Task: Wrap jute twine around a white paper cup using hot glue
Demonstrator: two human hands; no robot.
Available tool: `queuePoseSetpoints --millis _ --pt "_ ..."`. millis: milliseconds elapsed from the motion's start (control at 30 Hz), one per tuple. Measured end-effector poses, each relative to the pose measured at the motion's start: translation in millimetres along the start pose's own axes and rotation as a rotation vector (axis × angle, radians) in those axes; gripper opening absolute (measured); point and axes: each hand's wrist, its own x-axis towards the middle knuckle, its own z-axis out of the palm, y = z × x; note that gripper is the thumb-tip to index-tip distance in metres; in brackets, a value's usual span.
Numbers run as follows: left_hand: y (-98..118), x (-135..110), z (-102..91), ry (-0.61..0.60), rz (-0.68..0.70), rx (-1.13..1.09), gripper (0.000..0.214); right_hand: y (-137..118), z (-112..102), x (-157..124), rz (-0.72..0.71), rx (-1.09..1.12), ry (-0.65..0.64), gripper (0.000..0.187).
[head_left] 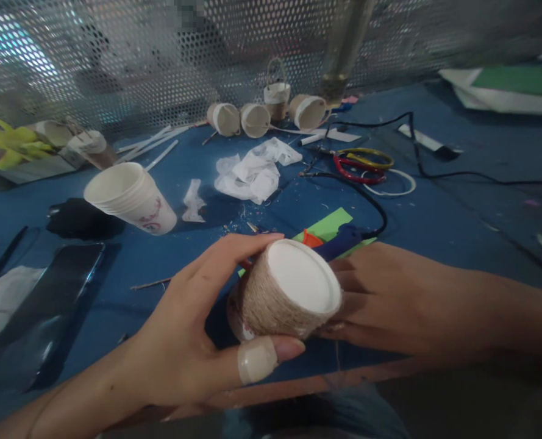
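Twine-wrapped cup (273, 299) was the thing being worked on, tipped over with its white base facing up and to the right, held just over the near part of the blue surface (476, 238). The left hand (181, 329) had its fingers clamped on it, thumb along the near side and index finger over the far side, and there was a plaster (256, 360) round that thumb. The right hand (385, 299) sat up against the cup's right side, fingers curled; can't tell if they were pinching anything, since the cup hid the tips.

Best guess, this was the winding step: the twine covered the base end, while a band toward the rim looked bare. Another turn would probably call for a steady left grip and snug twine. Just behind the cup sat a blue glue gun (341, 242) over green paper (330, 224), so maybe a dab of glue too.

As for writing, not much luck. The stack of paper cups (136, 198) had reddish print, too blurry to read. A speck of red showed on the held cup's bare band, and no brand was readable on the phone (46, 311).
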Motion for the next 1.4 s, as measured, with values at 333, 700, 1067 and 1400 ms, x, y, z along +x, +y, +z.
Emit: queuePoseSetpoints --millis 333,700,1067,1400 --pt "1.2 1.9 2.2 -0.069 -0.011 -0.018 0.072 -1.7 -2.3 2.8 0.021 0.031 0.073 0.031" --pt "3.3 5.3 2.2 -0.093 -0.013 -0.01 0.07 -2.3 1.1 3.4 0.042 0.014 0.104 0.034" --pt "2.7 3.9 2.0 -0.098 0.003 0.013 0.069 -3.2 -1.1 3.5 0.037 0.01 0.09 0.034" --pt "-0.7 -1.4 1.0 -0.005 -0.069 -0.096 0.068 -2.5 -4.8 6.8 0.057 0.078 0.109 0.048"
